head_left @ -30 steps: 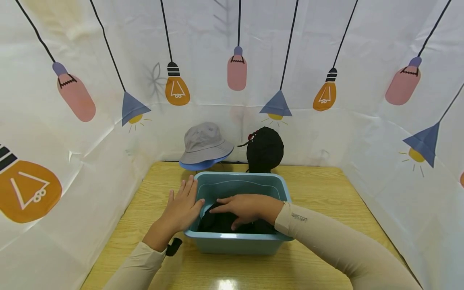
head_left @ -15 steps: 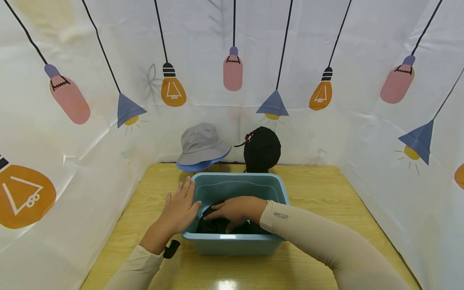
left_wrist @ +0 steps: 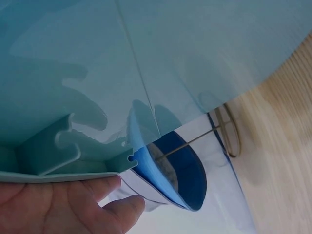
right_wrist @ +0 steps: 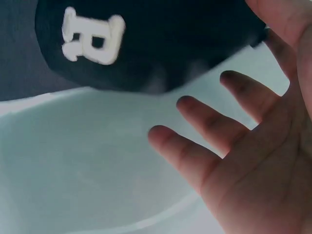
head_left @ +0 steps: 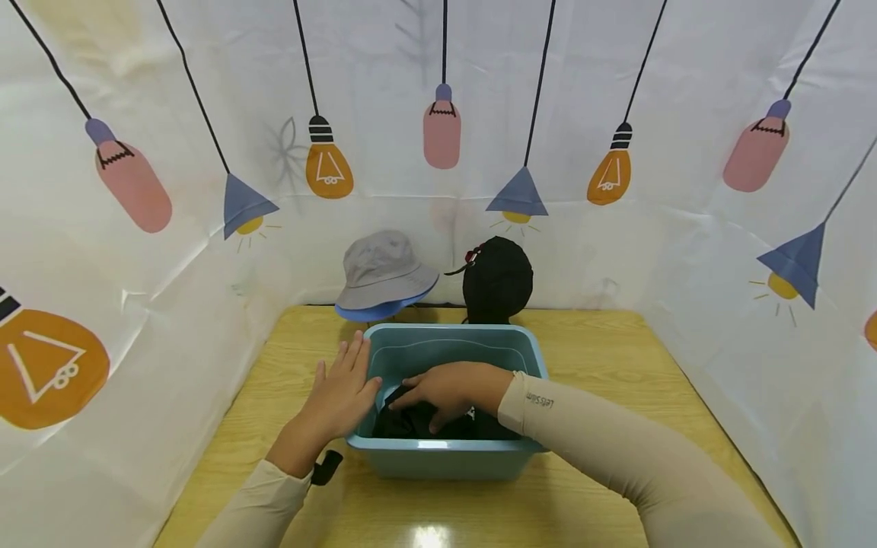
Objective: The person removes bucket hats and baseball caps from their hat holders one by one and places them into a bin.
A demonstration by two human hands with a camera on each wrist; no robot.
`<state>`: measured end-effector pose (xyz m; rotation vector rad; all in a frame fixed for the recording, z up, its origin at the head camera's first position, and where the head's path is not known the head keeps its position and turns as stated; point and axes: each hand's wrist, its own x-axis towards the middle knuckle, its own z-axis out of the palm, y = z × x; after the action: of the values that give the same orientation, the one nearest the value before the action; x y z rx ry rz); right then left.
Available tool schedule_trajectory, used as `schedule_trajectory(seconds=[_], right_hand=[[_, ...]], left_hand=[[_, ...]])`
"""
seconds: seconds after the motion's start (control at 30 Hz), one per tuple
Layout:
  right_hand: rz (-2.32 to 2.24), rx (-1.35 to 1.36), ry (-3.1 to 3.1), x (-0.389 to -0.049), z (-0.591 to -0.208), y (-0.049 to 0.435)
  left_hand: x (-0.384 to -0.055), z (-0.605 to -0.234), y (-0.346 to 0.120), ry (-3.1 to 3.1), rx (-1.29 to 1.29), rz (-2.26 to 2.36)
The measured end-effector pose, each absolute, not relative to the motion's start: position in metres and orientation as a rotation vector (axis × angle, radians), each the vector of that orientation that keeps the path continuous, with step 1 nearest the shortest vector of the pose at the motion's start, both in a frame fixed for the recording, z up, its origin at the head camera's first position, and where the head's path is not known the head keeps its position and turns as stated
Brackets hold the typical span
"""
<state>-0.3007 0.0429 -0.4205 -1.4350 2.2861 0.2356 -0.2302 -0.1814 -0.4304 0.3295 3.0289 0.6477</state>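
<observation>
Two hands are at a blue tub (head_left: pixel 438 464) that stands on a wood-grain worktop (head_left: pixel 603 342). The left hand (head_left: pixel 339 399) lies flat along the tub's left rim, its fingers straight and thumb apart; it touches the rim without curling round it. The right hand (head_left: pixel 455 392) reaches down into the tub, palm low over a dark cap (right_wrist: pixel 146 44), with fingers relaxed and spread. Its last three fingers show clear of the cloth in the right wrist view, so it rests at the cap rather than wrapping round it. That cap is inside the tub, with a raised white letter R (right_wrist: pixel 117 34) on its front. Dark cloth fills the lower part of the tub, and how many pieces make it up is hard to tell.

Just behind the tub are a gray bucket hat (head_left: pixel 384 266) with a blue underside, near a bent wire (left_wrist: pixel 195 140), and a black cap (head_left: pixel 498 278) to its right. Beige sleeves (head_left: pixel 596 449) cover both arms. White sheeting printed with hanging lamps surrounds the worktop.
</observation>
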Motion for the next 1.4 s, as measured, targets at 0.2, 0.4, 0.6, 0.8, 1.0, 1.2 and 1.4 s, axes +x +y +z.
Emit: schedule_trajectory(seconds=[0.2,0.4,0.6,0.8,1.0,1.2,1.4], right_hand=[[0.192,-1.464,2.293,-0.302,-0.404,0.051],[0.212,-1.377,2.261,-0.3,-0.412,0.053],[0.269,-1.318,2.199,-0.295,-0.425,0.049],[0.293,-1.288,2.207,-0.297,-0.434,0.047],[0.28,-1.254,2.206,-0.296,-0.441,0.046],[0.273,-1.176,2.214,-0.296,-0.445,0.045],[0.25,-1.167,2.199,-0.297,-0.452,0.045]], left_hand=[[-0.231,-0.431,-0.181,3.018,0.317,0.675],[-0.231,-0.429,-0.182,3.025,0.315,0.69],[-0.231,-0.431,-0.182,3.017,0.312,0.676],[-0.231,-0.431,-0.181,3.019,0.314,0.687],[-0.231,-0.431,-0.18,3.013,0.315,0.685],[-0.232,-0.429,-0.18,3.018,0.316,0.686],[-0.23,-0.428,-0.179,3.031,0.295,0.655]])
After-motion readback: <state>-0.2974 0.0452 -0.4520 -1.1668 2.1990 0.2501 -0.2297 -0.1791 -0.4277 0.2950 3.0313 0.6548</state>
